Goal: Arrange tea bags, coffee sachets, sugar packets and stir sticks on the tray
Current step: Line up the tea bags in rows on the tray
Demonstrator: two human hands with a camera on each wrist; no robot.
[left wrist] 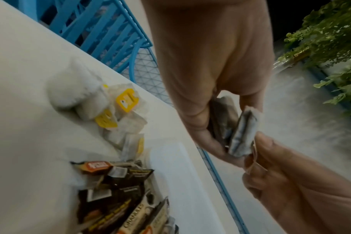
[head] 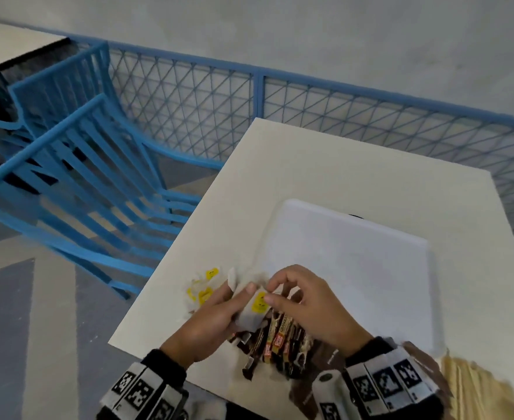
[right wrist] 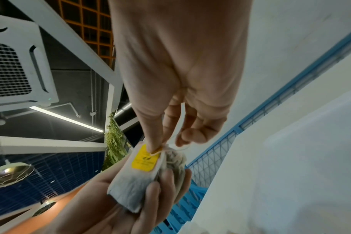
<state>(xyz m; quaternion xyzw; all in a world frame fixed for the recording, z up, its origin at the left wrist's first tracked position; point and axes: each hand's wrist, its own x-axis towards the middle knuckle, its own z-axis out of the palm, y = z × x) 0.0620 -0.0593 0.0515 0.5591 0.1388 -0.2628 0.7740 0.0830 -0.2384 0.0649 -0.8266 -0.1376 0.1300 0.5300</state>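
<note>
My left hand (head: 237, 301) grips a small stack of white tea bags (head: 254, 310) with yellow tags, held just above the table's near left part. Thumb and forefinger of my right hand (head: 270, 295) pinch the top tea bag (right wrist: 142, 161) at its tag and string. In the left wrist view the stack (left wrist: 242, 134) sits edge-on between both hands. More tea bags (head: 202, 287) lie loose on the table to the left. Brown coffee sachets (head: 280, 338) lie in a heap under my hands. The white tray (head: 355, 253) lies beyond them. Wooden stir sticks (head: 476, 386) lie at the bottom right.
The white table (head: 340, 165) ends close to my wrists and at its left edge. Blue chairs (head: 77, 165) stand to the left, a blue mesh railing (head: 340, 104) behind. White pouches (left wrist: 74, 88) lie beside the loose tea bags.
</note>
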